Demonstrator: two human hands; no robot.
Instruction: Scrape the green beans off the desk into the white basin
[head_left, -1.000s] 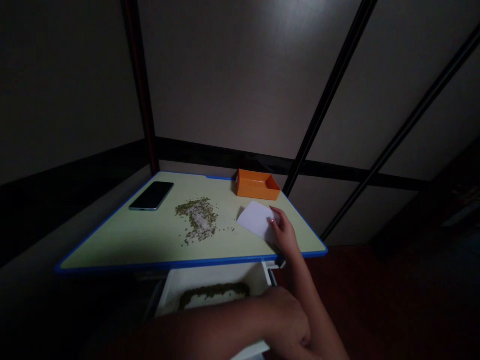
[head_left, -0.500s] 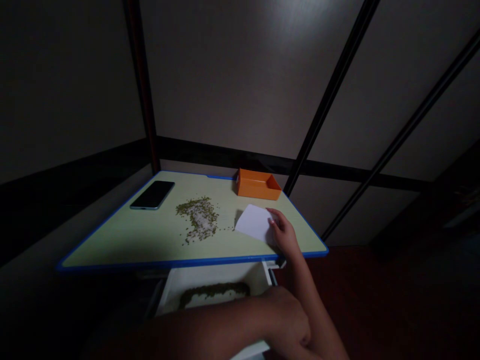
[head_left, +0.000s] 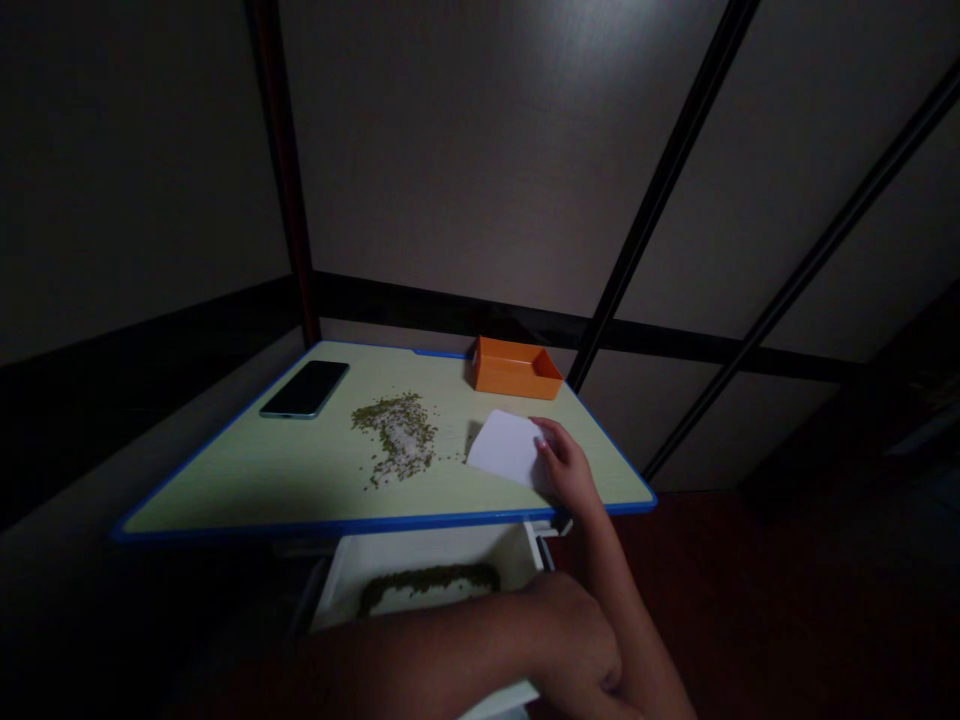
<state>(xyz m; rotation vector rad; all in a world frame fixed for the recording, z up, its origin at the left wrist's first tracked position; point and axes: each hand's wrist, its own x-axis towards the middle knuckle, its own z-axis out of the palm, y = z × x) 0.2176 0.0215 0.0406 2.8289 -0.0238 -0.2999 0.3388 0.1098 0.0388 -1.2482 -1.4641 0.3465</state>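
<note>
My right hand (head_left: 564,462) pinches the right edge of a white piece of paper (head_left: 504,446), thumb on top, above the right part of the table. Left of the paper's free edge lies a spread of small green and whitish grains (head_left: 401,432), with a few strays between. The grains are too small to name surely. My left hand (head_left: 574,625) is at the bottom, bent beside my right forearm, its fingers hidden. Under that arm, an open white drawer (head_left: 442,540) holds a curved band of dark green grains (head_left: 427,578).
An orange open box (head_left: 516,380) stands at the back right of the pale table (head_left: 240,490), which has a blue rim. A phone (head_left: 306,390) with a dark screen lies at the left. Dark wall panels (head_left: 450,160) rise behind the table.
My right hand has moved the paper slightly left and toward me, bringing its left edge nearer the stray grains. The grains, box, phone and left arm look unchanged.
</note>
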